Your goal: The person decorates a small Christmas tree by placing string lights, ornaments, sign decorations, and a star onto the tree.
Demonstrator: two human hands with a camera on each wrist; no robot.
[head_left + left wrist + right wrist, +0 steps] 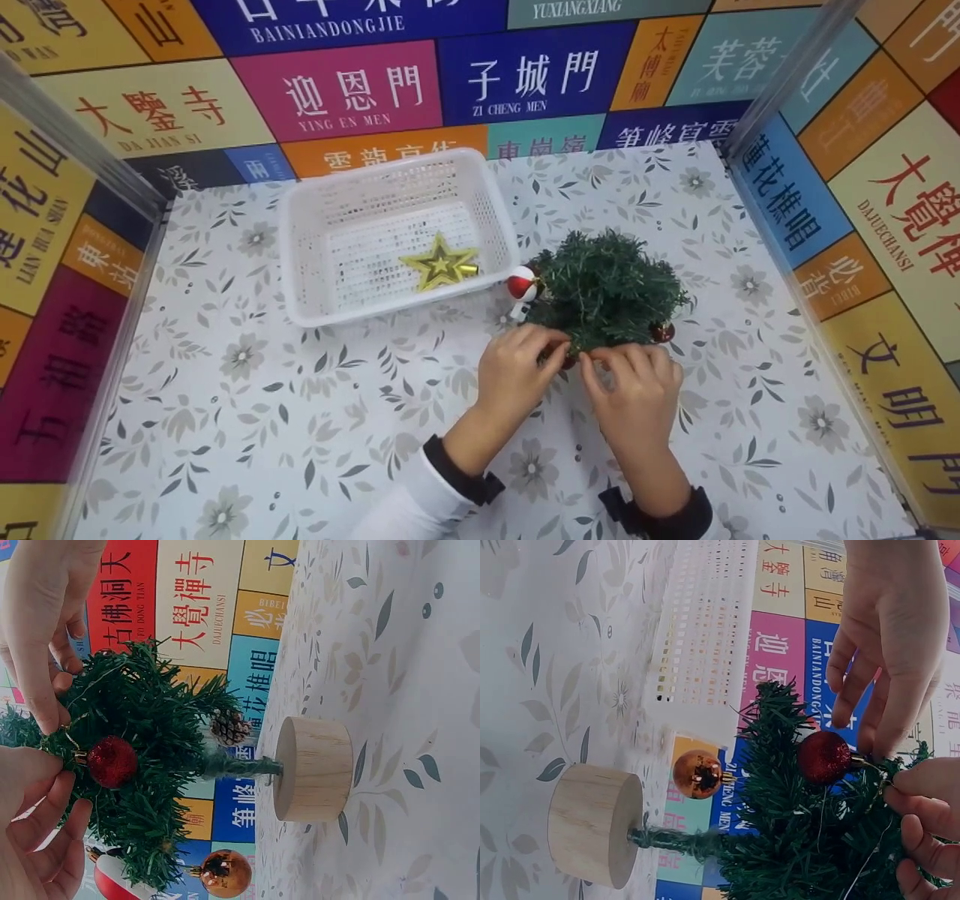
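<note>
A small artificial Christmas tree (611, 289) stands on a round wooden base (315, 769). A red glitter bauble (112, 761) hangs at its near side from a gold cord (874, 791). The left hand (521, 367) pinches at the bauble's gold cap and cord. Thumb and forefinger of the right hand (637, 382) pinch the cord against a branch, close to the left fingertips. The fingertips partly cover the cord. Also on the tree are a red-and-white ornament (523, 283), a copper bauble (226, 874), a pine cone (231, 727) and a dark red bauble (663, 331).
A white perforated basket (307, 300) stands behind and left of the tree, holding a gold star tree topper (440, 262). A floral cloth (247, 420) covers the table. Panels with coloured lettered blocks (337, 90) enclose the back and both sides.
</note>
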